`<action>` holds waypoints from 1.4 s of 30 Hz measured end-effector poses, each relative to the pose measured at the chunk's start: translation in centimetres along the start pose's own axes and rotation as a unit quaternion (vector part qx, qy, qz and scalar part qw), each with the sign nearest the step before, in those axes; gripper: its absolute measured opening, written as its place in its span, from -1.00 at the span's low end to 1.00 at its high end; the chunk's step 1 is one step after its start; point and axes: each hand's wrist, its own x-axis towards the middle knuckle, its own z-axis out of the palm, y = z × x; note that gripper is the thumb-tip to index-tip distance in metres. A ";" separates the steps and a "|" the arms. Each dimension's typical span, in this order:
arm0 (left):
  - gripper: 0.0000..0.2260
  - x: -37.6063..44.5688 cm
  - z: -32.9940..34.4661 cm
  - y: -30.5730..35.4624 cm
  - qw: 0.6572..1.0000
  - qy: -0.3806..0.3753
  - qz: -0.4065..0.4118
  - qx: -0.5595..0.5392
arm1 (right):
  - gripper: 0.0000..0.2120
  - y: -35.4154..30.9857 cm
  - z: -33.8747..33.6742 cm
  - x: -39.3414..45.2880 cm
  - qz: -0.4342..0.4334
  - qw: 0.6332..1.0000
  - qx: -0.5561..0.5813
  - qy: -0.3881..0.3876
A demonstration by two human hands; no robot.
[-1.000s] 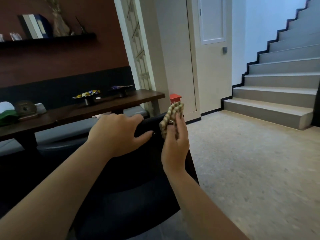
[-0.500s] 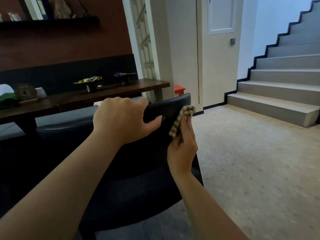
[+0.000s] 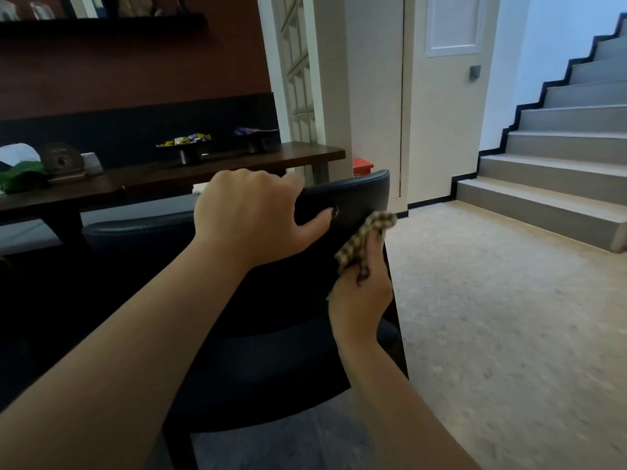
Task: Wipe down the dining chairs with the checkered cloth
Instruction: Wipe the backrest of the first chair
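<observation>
I am seeing my left hand (image 3: pixel 251 215) curling over the top of the dark chair (image 3: pixel 353 195) backrest, while my right hand (image 3: pixel 361 296) is pinching the checkered cloth (image 3: pixel 363 239) against its right edge. Behind is standing a worktop (image 3: pixel 217 171) carrying sweets dishes (image 3: pixel 185 144); stairs (image 3: pixel 559 157) are rising to the right.

I see a tan-and-dark-brown checkered cloth (image 3: pixel 364 237) bunched under my right-hand fingers (image 3: pixel 373 247). Beneath my left thumb (image 3: pixel 315 222) the chair (image 3: pixel 356 195) back is black with a dull sheen. Past my fingertips: dark brown table (image 3: pixel 217 169), red box (image 3: pixel 362 167), cream door (image 3: pixel 441 113), grey stairs (image 3: pixel 559 157) trimmed black, speckled beige floor (image 3: pixel 509 317).
</observation>
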 end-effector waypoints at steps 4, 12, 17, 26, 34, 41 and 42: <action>-0.51 -0.4 0.5 0.1 0.999 0.023 -0.032 -0.028 | -0.53 -2.7 0.4 0.2 -0.152 0.988 -0.018 0.027; -0.58 -0.5 0.8 0.6 0.996 0.052 -0.067 -0.035 | -0.61 -1.7 0.3 -2.7 -0.326 0.943 -0.058 -0.041; -0.60 -0.6 1.0 0.6 0.995 0.065 -0.064 -0.034 | -0.57 -1.6 0.6 -1.4 -0.325 0.942 -0.074 -0.043; -0.57 -0.6 1.2 0.6 0.994 0.080 -0.064 -0.039 | -0.42 5.5 0.1 -6.1 0.133 0.989 -0.016 -0.070; -0.58 -0.6 1.3 0.6 0.995 0.070 -0.067 -0.013 | -0.43 -0.1 1.4 -5.0 0.284 0.953 0.104 -0.002; -0.64 -1.1 0.1 -0.8 0.993 -0.005 -0.020 -0.114 | -0.47 -4.9 1.7 -6.9 -0.049 0.999 0.020 -0.011; -0.65 -1.4 -0.3 -1.9 0.986 -0.043 -0.016 -0.163 | -0.49 -4.8 1.0 -6.6 -0.133 0.991 0.004 -0.006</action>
